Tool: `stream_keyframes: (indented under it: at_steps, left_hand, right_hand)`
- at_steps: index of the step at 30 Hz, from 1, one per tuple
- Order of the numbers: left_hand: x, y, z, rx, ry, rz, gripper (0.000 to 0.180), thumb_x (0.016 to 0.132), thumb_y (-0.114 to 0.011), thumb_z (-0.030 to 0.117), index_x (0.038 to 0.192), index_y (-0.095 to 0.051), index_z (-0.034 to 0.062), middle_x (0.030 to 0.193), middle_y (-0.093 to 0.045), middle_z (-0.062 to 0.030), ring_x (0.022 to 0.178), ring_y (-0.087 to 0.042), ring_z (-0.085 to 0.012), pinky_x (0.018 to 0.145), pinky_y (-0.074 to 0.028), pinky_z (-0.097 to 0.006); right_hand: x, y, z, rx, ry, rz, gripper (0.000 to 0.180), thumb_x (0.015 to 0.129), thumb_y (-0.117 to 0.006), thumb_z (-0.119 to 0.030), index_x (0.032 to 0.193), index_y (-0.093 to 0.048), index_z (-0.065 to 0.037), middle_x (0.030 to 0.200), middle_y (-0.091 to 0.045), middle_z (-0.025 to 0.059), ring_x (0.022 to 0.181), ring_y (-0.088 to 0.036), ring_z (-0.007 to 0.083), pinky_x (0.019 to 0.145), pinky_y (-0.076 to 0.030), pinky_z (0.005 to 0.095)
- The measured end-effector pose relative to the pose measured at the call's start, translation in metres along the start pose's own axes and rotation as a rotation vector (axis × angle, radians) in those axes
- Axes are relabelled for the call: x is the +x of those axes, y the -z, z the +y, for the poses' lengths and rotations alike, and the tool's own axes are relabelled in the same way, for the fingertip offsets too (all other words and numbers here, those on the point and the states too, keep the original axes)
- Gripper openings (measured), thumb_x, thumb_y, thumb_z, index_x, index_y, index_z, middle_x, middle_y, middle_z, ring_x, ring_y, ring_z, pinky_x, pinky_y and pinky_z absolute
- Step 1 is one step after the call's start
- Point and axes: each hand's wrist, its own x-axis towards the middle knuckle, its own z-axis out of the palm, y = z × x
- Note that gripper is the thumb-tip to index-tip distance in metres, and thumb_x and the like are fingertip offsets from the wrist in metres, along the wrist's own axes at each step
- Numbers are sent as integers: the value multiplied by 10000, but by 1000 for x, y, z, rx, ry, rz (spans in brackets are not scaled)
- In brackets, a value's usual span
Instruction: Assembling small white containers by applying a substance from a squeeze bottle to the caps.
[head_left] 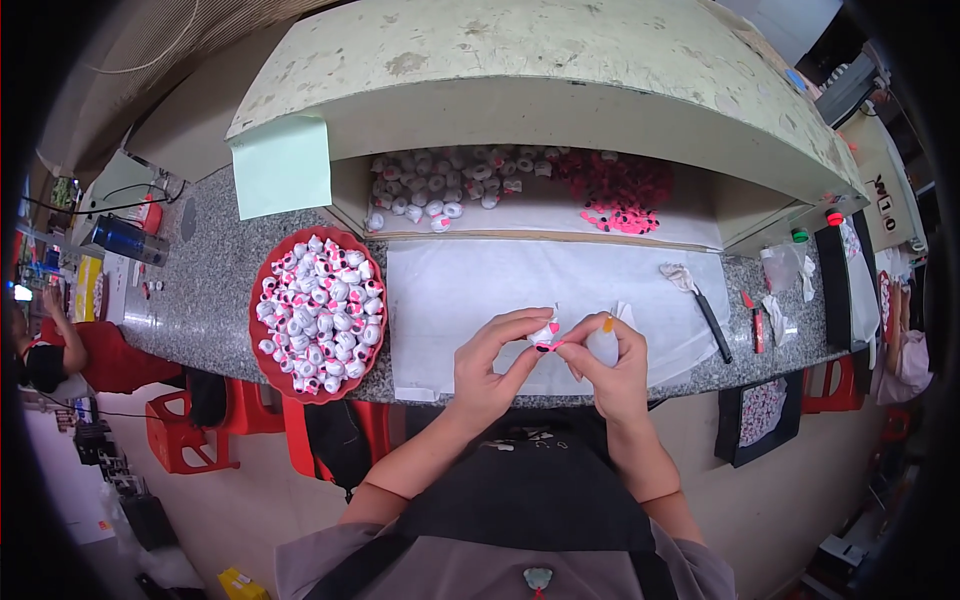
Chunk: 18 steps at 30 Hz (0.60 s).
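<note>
Over the near edge of the white paper sheet (440, 290), my two hands meet. My left hand (490, 360) is closed, pinching a small white figure piece (543, 333) with pink on it between thumb and fingers. My right hand (622, 375) curls around a small whitish squeeze bottle (603, 347) with an orange-yellow tip. Its thumb and finger also reach a small pink-and-black part (548, 348) against the white piece; whether they grip it or just touch it is hard to see. To the left, a red scalloped bowl (318, 396) is heaped with similar white, pink and black figure pieces.
Under the pale shelf (560, 110) lie many white pieces (435, 183) and a pile of pink parts (625, 217). On the right are a black-handled tool (713, 325), a red stick-like item (757, 330) and a clear bottle (780, 267). Another person (75, 350) sits far left.
</note>
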Motion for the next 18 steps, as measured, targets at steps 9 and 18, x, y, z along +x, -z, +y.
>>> stream_keyframes:
  at_steps: [9,18]
  left_hand:
    - [-1,2,3,-345,100,-23,271,736,-567,-59,999,-524,-13,1081,-519,-156,1014,-505,-228,832,-430,-305]
    - [-3,7,8,-526,220,-130,231,776,-525,-39,1006,-518,-20,1077,-519,-156,1068,-463,-244,913,-358,-344]
  right_hand:
    - [-2,-1,4,-121,91,28,128,690,-643,13,765,-544,-17,745,-558,19,697,-495,71,656,-390,201]
    - [-3,-2,-2,21,19,-138,241,662,-670,25,876,-563,-8,769,-541,23,690,-516,81,611,-412,212]
